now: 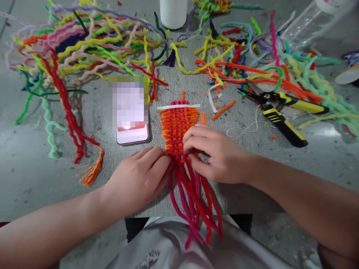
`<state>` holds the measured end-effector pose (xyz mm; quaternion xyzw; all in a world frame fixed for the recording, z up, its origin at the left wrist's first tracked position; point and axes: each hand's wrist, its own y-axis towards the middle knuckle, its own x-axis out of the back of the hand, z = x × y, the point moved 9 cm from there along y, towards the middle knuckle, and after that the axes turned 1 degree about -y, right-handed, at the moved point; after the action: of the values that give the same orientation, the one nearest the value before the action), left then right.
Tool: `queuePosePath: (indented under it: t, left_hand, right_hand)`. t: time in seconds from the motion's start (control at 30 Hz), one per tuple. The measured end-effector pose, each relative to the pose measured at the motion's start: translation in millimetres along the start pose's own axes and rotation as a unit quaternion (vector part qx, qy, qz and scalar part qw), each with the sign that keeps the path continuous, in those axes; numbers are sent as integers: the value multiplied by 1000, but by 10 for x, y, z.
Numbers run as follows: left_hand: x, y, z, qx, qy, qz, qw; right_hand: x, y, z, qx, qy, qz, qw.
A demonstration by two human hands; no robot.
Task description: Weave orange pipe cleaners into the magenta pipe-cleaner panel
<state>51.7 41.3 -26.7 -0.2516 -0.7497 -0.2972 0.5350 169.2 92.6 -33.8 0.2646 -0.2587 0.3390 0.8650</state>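
Observation:
An orange and pink woven piece lies on the grey table, a white strip across its top. Loose red and pink stems hang from its lower end over the table's front edge. My left hand is closed on the lower left corner of the weave, its fingertips pressed together and partly hidden. On the right side, my right hand has curled fingers on the weave's lower right edge, thumb close to the forefinger, pinching the edge where the loose stems start.
Left of the weave lies a phone, with an orange tassel nearer the front. Pliers rest at the right. Colourful stems spread across the back, near a white bottle and a clear plastic bottle.

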Motion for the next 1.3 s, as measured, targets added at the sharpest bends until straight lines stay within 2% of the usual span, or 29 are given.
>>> queuePosePath:
  t: [0.13, 0.4, 0.53, 0.7, 0.8, 0.9, 1.03, 1.3]
  left_hand:
    - [4, -7, 5, 2, -3, -6, 1000]
    - [6, 6, 46, 11, -5, -10, 1000]
    - [-2, 10, 43, 11, -1, -10, 1000]
    - [26, -5, 25, 6, -20, -12, 1000]
    - [55, -26, -12, -12, -5, -22, 1000]
    - [1, -31, -72, -40, 32, 6, 999]
    - [-104, -27, -85, -46, 52, 58, 996]
    - [-134, -41, -118, -57, 54, 78, 994]
  right_hand:
    - [51, 4, -56, 9, -57, 13, 998]
    - [-18, 0, -50, 39, -131, 26, 990]
    - [27, 6, -59, 57, -95, 30, 993]
    - [42, -12, -85, 64, -61, 95, 992]
    - [50, -13, -85, 75, -64, 101, 990]
    - [45, -6, -79, 83, -64, 95, 990]
    - [35, 1, -60, 82, -76, 88, 990]
    - [12, 7, -12, 96, -125, 62, 986]
